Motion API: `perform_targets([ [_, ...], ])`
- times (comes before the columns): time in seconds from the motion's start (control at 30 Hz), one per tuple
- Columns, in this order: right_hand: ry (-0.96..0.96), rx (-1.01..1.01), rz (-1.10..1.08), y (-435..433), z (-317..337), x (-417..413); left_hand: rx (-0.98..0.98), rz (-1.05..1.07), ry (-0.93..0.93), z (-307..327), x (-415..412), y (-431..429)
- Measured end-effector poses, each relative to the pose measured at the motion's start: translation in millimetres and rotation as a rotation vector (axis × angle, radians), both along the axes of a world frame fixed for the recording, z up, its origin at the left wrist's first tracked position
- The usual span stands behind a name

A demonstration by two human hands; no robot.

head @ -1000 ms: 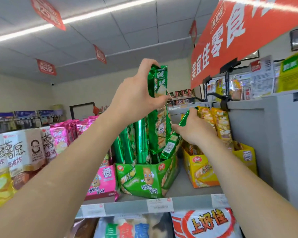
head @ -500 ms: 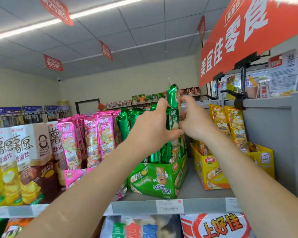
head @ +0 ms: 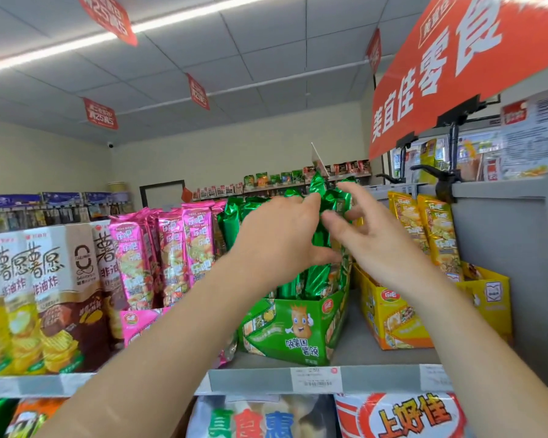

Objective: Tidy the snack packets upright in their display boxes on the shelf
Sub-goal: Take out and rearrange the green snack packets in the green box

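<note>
Shop shelf [head: 260,379], green display box [head: 285,330]; left hand [head: 279,238] holds a green packet [head: 317,188] — apparently; right hand [head: 372,245], grip wide, should steady its top while it seats upright.

The pink packets [head: 171,248] stand just beside the green packets [head: 317,276] on the left, with no gap showing between their tops. To the right of the green box [head: 298,330], a bare strip of grey shelf [head: 355,343] runs back beside the yellow box [head: 389,317]. A hand could slip in there. The yellow box stands near the grey wall [head: 503,248]. Above the green packets the air is open. The left hand [head: 276,241] grips their tops and the right hand [head: 367,245], fingers spread, touches them, so that spot is full.
</note>
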State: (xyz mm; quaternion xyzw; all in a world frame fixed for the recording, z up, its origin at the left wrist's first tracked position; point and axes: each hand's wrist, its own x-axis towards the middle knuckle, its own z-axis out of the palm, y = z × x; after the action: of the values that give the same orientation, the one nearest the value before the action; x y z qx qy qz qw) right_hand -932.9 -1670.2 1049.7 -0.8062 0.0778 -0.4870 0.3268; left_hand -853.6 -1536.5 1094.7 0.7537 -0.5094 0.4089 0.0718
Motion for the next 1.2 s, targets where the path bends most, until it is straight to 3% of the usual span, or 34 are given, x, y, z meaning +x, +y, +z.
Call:
perform_targets([
  [0.17, -0.011, -0.128, -0.122, 1, -18, 6, 0.008, -0.025, -0.077, 31, 11, 16],
  [0.37, -0.103, -0.149, -0.111, 10, -23, 3, 0.057, -0.024, -0.111, 21, 23, 9],
  [0.47, -0.053, -0.237, -0.162, 14, -20, 4, -0.115, -0.177, 0.011, 28, 19, 16],
  [0.6, -0.011, -0.205, -0.184, 14, -23, 6, -0.383, -0.368, 0.145, 46, 12, 32],
  [0.77, 0.065, -0.141, -0.142, 20, -23, 4, -0.832, -0.678, 0.034, 64, -2, 54],
  [0.9, -0.122, 0.012, -0.084, 36, -23, -4, -0.926, -0.796, 0.065, 58, -6, 65],
  [1.0, -0.177, 0.211, 0.305, 48, -29, -25, -0.982, -0.836, 0.148, 46, -8, 70],
  [1.13, 0.157, 0.553, 0.957, 76, -54, -45, -0.996, -0.856, 0.128, 23, -15, 76],
  [1.2, 0.178, 0.639, 1.218, 93, -70, -46, -0.982, -0.867, 0.151, 7, -21, 76],
])
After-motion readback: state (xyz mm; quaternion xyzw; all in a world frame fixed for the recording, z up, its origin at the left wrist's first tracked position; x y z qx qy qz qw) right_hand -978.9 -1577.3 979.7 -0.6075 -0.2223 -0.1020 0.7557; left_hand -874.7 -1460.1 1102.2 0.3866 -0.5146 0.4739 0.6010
